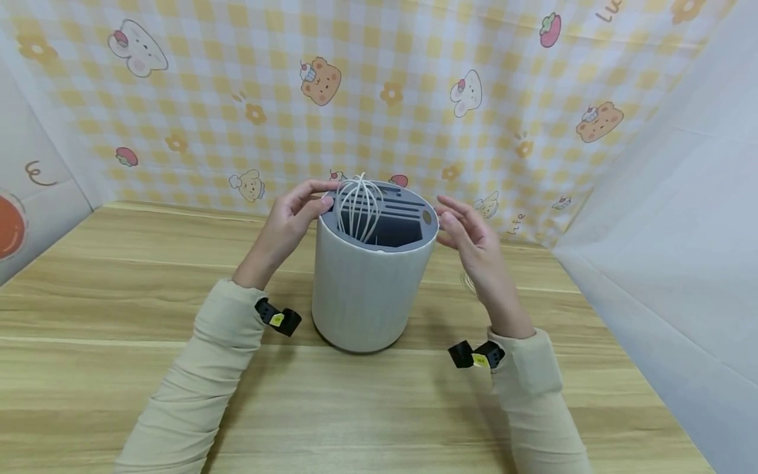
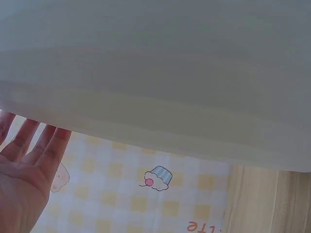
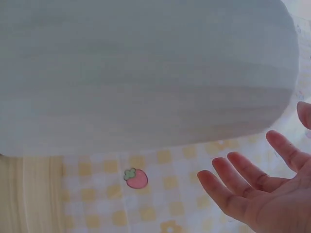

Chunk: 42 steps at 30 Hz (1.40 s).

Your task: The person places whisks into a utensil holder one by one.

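Note:
A white cylindrical utensil holder [image 1: 370, 289] stands upright on the table. Its grey slotted top insert [image 1: 408, 209] has narrow slots, a round hole and a larger opening. From the left of that opening rises a whisk [image 1: 359, 207], wire loops up; its handle is hidden inside. My left hand [image 1: 293, 214] touches the holder's upper left side with fairly straight fingers, the thumb at the rim. On the other side my right hand [image 1: 476, 243] is beside the upper right rim, fingers spread and loosely bent. In the right wrist view its fingers [image 3: 233, 182] are apart from the holder's wall.
A wooden table [image 1: 355, 415] carries the holder. Behind it hangs a yellow checked cloth [image 1: 367, 131] with cartoon prints, and white cloth [image 1: 669, 191] borders the right. Thin curved lines of something [image 1: 468, 282] show by the right wrist, mostly hidden.

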Available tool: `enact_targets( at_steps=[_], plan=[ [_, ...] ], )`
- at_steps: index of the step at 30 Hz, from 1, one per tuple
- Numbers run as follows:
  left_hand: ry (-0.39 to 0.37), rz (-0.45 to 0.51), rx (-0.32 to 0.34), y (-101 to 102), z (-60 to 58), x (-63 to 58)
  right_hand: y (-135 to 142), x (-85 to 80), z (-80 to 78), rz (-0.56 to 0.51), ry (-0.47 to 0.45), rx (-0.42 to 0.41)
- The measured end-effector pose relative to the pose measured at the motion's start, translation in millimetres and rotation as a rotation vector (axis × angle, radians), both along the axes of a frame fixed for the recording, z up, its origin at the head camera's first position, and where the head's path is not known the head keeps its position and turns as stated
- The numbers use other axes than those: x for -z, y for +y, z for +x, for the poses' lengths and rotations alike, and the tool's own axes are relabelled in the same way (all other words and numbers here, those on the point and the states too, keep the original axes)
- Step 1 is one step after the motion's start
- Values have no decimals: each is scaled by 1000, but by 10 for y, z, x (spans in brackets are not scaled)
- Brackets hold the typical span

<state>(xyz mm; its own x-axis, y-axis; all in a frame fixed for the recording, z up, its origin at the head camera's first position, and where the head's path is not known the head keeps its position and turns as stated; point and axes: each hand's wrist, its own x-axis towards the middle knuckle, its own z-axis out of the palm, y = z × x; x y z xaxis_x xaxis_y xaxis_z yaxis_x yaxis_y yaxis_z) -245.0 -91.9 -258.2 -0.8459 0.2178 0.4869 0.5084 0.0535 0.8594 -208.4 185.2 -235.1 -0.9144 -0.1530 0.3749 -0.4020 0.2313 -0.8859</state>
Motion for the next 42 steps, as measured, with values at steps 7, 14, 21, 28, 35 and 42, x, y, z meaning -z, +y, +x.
enact_targets(
  at_steps=[7,14,21,28,35,42],
  plan=[
    [19,-5,1,0,-5,6,237,-28,-67,58,22,134],
    [24,-4,4,-5,-6,8,514,-14,-139,194,-35,230],
    [26,1,5,-7,-8,13,770,94,-236,307,-184,273],
    [23,6,12,-5,-5,11,949,289,-358,374,-360,262],
    [27,10,11,3,-5,1,1097,489,-451,406,-462,210],
    [27,9,4,3,3,-5,1158,620,-504,375,-541,159]
  ],
)
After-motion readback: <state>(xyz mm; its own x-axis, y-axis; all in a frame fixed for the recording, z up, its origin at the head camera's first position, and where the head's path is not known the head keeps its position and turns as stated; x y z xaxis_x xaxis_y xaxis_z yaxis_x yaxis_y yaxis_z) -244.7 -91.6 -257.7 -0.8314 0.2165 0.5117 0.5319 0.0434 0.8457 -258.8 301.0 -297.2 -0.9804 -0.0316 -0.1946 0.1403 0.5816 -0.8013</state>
